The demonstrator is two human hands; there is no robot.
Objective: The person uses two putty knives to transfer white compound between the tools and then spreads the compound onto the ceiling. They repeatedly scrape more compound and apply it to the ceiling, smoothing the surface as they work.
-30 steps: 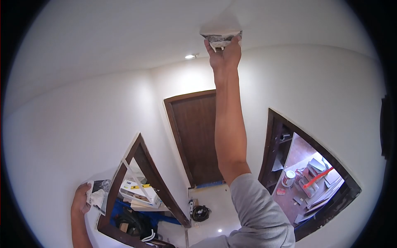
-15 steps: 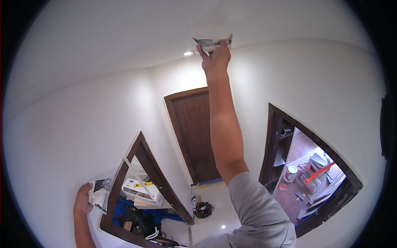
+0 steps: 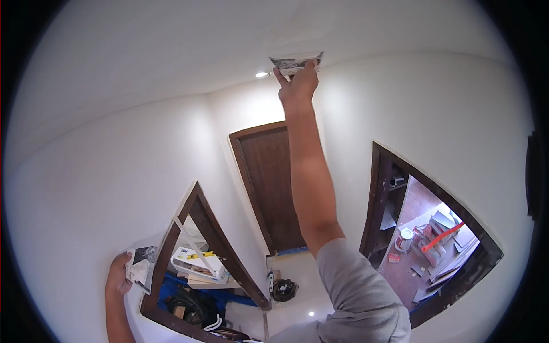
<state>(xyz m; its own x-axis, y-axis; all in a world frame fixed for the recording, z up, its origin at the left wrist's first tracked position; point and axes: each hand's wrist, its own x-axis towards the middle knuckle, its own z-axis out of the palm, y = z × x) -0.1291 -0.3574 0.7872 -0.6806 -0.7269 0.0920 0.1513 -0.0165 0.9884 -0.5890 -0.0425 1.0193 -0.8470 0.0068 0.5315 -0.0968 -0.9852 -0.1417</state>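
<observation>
The right hand is raised overhead at full arm's reach, closed around the short handle of a putty knife. The blade sits directly above the fingertips, and its wide edge lies flat against the white ceiling. The blade is broad and thin, wider than the hand beneath it. It is metal-grey and streaked with patches of white filler, and its corners stick out on both sides of the hand. The handle is almost entirely hidden inside the grip. The arm is bare down to a grey sleeve.

A small ceiling light glows just to the left of this hand.

The left hand hangs low, well apart from the right one, with its fingers wrapped around a smeared plate. This is a flat piece that projects to the right of the hand, dark on its face and caked with lumps of white filler. I cannot tell how its grip is made.

Far below the raised hand stands a closed brown door. Just to the right of the left hand is a dark-framed opening, which shows tools and cables on the floor.
</observation>
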